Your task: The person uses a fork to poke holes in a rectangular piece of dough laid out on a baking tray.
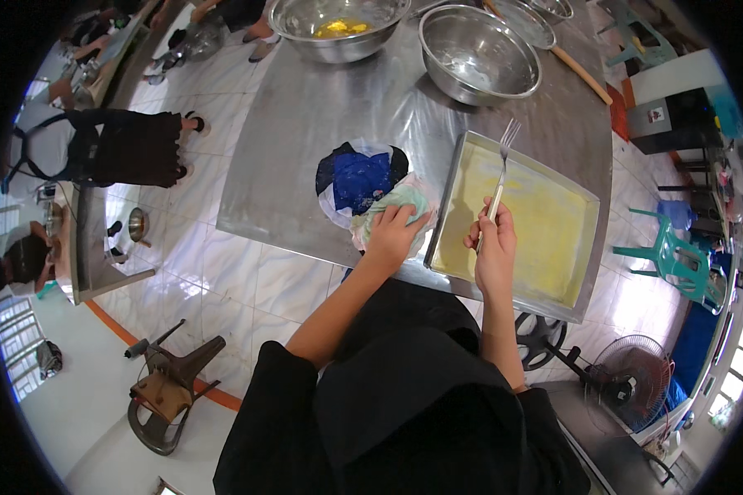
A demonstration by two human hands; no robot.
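Note:
My left hand (397,230) rests on a crumpled pale green and pink cloth (402,199), its fingers bent over the fabric. Against that cloth lies a patchwork rag (362,176) in blue, black and white. In my right hand (496,238) is a fork (503,162) with a pale handle, its tines pointing away from me. The fork is above a rectangular metal baking pan (542,232), whose inside looks coated or lined in pale yellow. The pan lies near the right front of a stainless steel table (285,167).
Farther back stand a steel bowl (340,43) with yellow contents and another steel bowl (480,59). Beside them a strainer's wooden handle (582,75) reaches right. A pedestal fan (625,383) and green chair (672,257) are rightward; a person in dark clothes (130,148) is leftward.

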